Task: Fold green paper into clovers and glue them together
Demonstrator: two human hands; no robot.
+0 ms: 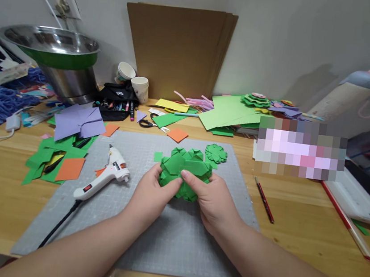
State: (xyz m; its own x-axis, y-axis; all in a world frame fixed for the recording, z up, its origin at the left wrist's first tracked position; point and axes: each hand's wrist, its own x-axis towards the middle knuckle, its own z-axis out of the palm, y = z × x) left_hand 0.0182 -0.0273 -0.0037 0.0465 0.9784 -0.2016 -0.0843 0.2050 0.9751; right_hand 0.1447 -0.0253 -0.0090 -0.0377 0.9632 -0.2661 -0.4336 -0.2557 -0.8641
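A folded green paper piece (185, 165) made of several pointed units lies on the grey cutting mat (159, 238). My left hand (151, 193) grips its left underside, fingers curled beneath and thumb on top. My right hand (208, 197) holds its right side, with the thumb pressing on the middle of the piece. A small green paper flower (216, 153) sits on the mat just behind it to the right. A small green square scrap (158, 156) lies at its left.
A white glue gun (108, 176) lies on the mat's left, cord trailing off the front edge. Green, orange and purple paper scraps (65, 151) pile at left. Scissors (148, 123), a red pencil (264, 200), cardboard sheets (179, 48), a steel bowl (50, 43) and paper cups (140, 88) ring the mat.
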